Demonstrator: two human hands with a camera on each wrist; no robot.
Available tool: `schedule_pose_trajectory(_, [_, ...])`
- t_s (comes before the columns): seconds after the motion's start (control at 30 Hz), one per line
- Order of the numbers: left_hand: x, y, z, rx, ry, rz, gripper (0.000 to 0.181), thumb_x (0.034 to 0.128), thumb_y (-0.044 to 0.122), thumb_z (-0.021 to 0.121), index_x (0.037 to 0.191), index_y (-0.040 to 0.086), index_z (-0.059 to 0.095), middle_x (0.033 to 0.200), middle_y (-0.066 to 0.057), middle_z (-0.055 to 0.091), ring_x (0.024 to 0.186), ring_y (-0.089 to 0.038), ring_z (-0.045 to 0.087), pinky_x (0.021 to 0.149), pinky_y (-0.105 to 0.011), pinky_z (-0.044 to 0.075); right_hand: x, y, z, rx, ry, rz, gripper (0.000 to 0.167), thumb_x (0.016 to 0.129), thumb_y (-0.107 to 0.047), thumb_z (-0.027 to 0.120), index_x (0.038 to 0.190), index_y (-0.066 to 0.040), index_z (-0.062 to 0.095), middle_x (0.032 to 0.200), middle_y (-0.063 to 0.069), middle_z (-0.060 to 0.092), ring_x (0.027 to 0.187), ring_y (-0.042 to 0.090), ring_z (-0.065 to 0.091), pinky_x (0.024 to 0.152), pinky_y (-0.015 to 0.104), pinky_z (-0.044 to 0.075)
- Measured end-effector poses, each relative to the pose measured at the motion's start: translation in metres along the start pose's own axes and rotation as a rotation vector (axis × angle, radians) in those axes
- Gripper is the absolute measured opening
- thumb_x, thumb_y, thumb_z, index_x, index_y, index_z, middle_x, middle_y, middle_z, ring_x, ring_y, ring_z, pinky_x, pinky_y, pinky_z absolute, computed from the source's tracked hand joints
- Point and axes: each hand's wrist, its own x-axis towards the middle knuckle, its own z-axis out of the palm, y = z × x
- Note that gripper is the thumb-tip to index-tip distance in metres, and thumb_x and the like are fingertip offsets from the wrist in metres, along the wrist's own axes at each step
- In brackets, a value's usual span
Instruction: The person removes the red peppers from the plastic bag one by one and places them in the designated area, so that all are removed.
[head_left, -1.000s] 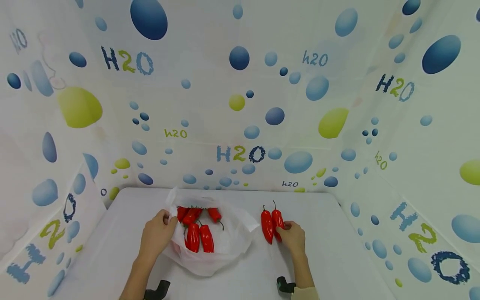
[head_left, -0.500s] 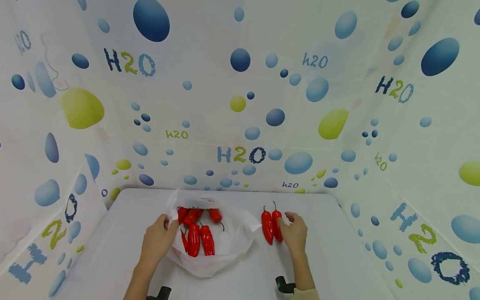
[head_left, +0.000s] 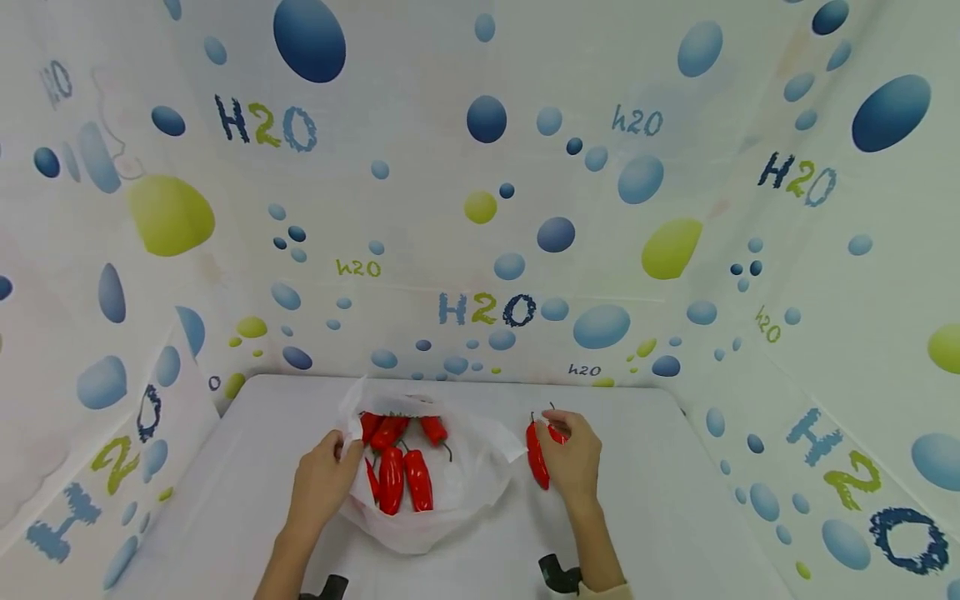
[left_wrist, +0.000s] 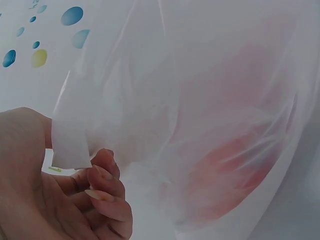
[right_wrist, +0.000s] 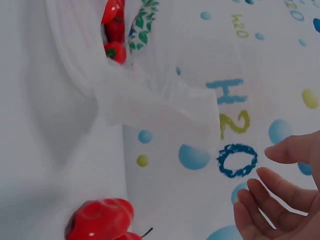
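Note:
A white plastic bag (head_left: 468,475) lies open on the table with several red peppers (head_left: 391,481) inside. My left hand (head_left: 321,483) pinches the bag's left edge; in the left wrist view the film (left_wrist: 72,140) passes between the thumb and fingers of that hand (left_wrist: 75,190). Two red peppers (head_left: 537,458) lie right of the bag. My right hand (head_left: 573,458) is over the right one of them and partly hides it. In the right wrist view the right hand (right_wrist: 285,195) has its thumb and fingers apart with nothing between them, away from a pepper (right_wrist: 102,219).
A white table (head_left: 660,500) stands against a patterned curtain (head_left: 420,208) with blue and green spots. Black wrist mounts show near each forearm, at the left wrist (head_left: 330,588) and the right wrist (head_left: 558,575).
My right hand has let go of the right loose pepper and shifted left and a little forward over it. The left hand keeps its hold on the bag.

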Motion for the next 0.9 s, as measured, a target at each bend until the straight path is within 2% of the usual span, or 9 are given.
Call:
schedule_pose_trajectory(0.13, [0.0,0.001,0.002,-0.009,0.012,0.0,0.022,0.104,0.025,0.058,0.102,0.003,0.06,0.077,-0.008,0.056,0.068,-0.021,0.052,0.053,-0.028,0.044,-0.007,-0.019,0.004,0.085,-0.007,-0.148,0.016,0.091,-0.012,0.081,0.107,-0.012,0.077,0.104,0.001,0.074,0.093,0.02,0.073,0.084,0.041,0.061])
schedule_pose_trajectory(0.2, [0.0,0.001,0.004,-0.018,0.015,0.004,0.022,0.1045,0.025,0.058,0.1,0.004,0.06,0.074,-0.007,0.054,0.067,-0.02,0.05,0.052,-0.028,0.042,-0.01,-0.026,0.007,0.119,-0.034,-0.221,0.014,0.091,-0.01,0.081,0.104,-0.012,0.077,0.1,-0.001,0.074,0.087,0.017,0.073,0.08,0.037,0.061])
schedule_pose_trajectory(0.3, [-0.002,0.0,0.006,-0.029,0.016,0.012,0.022,0.1047,0.025,0.057,0.097,0.005,0.059,0.072,-0.006,0.051,0.065,-0.018,0.048,0.051,-0.028,0.039,-0.016,-0.033,0.011,0.168,-0.102,-0.281,0.012,0.091,-0.011,0.081,0.103,-0.013,0.077,0.097,-0.004,0.074,0.082,0.012,0.071,0.075,0.03,0.06])
schedule_pose_trajectory(0.4, [-0.003,-0.001,0.008,-0.028,0.022,0.017,0.022,0.1045,0.026,0.056,0.096,0.006,0.059,0.07,-0.004,0.05,0.063,-0.017,0.047,0.05,-0.028,0.038,-0.023,-0.038,0.015,0.193,-0.175,-0.288,0.012,0.092,-0.014,0.081,0.104,-0.016,0.077,0.096,-0.008,0.074,0.083,0.009,0.07,0.075,0.026,0.059])
schedule_pose_trajectory(0.6, [-0.003,-0.004,0.01,-0.033,0.054,0.031,0.021,0.1039,0.024,0.058,0.09,0.008,0.057,0.068,-0.003,0.045,0.061,-0.016,0.043,0.05,-0.027,0.035,-0.037,-0.044,0.031,0.195,-0.304,-0.284,0.012,0.094,-0.019,0.08,0.106,-0.019,0.077,0.099,-0.013,0.073,0.086,0.006,0.069,0.079,0.027,0.059])
schedule_pose_trajectory(0.9, [-0.004,-0.005,0.011,-0.053,0.09,0.059,0.022,0.1043,0.022,0.059,0.088,0.007,0.057,0.066,-0.001,0.042,0.059,-0.014,0.04,0.05,-0.026,0.032,-0.057,-0.051,0.06,0.172,-0.426,-0.332,0.011,0.095,-0.017,0.077,0.106,-0.015,0.076,0.096,-0.007,0.074,0.084,0.006,0.068,0.076,0.024,0.059])
